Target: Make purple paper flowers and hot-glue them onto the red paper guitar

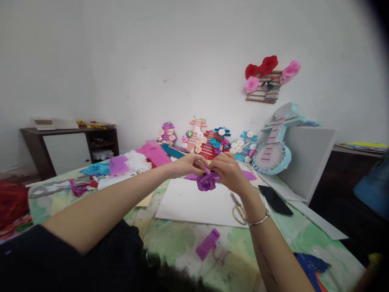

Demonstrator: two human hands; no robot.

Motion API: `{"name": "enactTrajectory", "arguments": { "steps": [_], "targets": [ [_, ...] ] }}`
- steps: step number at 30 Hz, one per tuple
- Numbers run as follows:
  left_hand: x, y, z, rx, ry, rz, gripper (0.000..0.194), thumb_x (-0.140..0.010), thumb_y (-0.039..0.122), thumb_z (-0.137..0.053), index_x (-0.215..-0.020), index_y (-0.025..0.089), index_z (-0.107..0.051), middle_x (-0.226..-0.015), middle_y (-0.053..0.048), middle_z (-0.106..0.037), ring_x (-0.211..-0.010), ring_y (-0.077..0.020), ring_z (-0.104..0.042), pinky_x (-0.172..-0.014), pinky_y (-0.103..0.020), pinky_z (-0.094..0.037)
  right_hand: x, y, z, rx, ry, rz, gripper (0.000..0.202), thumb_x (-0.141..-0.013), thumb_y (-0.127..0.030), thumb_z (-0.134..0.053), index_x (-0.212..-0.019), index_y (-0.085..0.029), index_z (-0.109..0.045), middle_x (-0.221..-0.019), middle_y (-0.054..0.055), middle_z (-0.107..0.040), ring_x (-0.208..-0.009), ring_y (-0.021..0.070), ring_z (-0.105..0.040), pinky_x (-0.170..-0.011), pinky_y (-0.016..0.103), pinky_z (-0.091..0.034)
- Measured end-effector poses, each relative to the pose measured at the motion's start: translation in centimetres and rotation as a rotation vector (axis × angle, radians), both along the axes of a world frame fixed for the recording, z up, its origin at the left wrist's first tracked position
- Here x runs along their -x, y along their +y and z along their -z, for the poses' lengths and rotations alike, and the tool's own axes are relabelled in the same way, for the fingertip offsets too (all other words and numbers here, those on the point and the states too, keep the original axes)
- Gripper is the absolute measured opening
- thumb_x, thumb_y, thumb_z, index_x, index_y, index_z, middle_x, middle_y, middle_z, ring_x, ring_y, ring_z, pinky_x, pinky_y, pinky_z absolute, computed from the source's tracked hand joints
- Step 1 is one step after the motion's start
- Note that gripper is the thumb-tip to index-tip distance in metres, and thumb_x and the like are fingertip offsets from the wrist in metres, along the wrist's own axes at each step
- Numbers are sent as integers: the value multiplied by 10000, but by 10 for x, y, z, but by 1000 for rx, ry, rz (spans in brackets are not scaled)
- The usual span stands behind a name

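Over a white board (194,207), a purple paper flower (206,182) hangs between both hands, its petals facing down. My left hand (193,164) pinches it from the left, thumb and fingers pressed together. From the right, my right hand (225,168) is closed on the same flower, its fingertips close to the left ones. Purple paper strips stretch out to either side behind the hands. Gold-handled scissors (239,213) lie on the board's right edge, beside my right wrist. A purple paper piece (208,243) rests on the cloth nearer to me.
Flower-trimmed paper guitars (208,144) stand along the wall, with a larger light-blue one (273,156) at right. A black phone (276,200) lies right of the board. Pink paper (154,153) and blue paper (96,169) are at left.
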State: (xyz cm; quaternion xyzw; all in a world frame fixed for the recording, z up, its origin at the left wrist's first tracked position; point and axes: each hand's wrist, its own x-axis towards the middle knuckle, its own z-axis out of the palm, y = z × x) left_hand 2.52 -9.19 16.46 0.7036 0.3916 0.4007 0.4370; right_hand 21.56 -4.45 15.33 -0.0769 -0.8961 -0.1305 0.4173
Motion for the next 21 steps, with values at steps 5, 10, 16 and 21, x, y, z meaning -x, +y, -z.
{"name": "enactTrajectory", "arguments": {
  "steps": [5, 10, 16, 21],
  "targets": [
    [1, 4, 2, -42, -50, -75, 230, -608, 103, -741, -791, 109, -600, -726, -27, -667, -661, -113, -626, -627, -231, -469, 4, -6, -3, 22, 143, -49, 222, -890, -145, -468, -769, -224, -637, -800, 53, -649, -867, 209, -524, -832, 391, -392],
    [3, 10, 6, -57, -115, -248, 263, -583, 82, -755, -747, 123, -553, -685, -12, -655, -637, -107, -620, -610, -224, -459, 7, -13, -3, 113, 260, -45, 227, -859, -101, -485, -771, -225, -653, -831, 57, -638, -877, 215, -536, -815, 390, -419],
    [4, 13, 7, -50, -218, -316, 306, -549, 51, -765, -721, 132, -524, -641, 5, -650, -625, -112, -634, -652, -245, -470, 11, -7, 3, 291, 333, 16, 74, -786, -152, -607, -754, -207, -644, -790, 43, -638, -807, 212, -558, -748, 368, -430],
    [3, 11, 5, -47, -223, -311, 316, -538, 44, -767, -704, 132, -513, -633, 9, -652, -630, -110, -638, -656, -239, -470, 16, -2, 8, 346, 281, 55, 47, -758, -176, -633, -715, -195, -634, -751, 44, -622, -762, 201, -547, -685, 336, -420]
  ]
}}
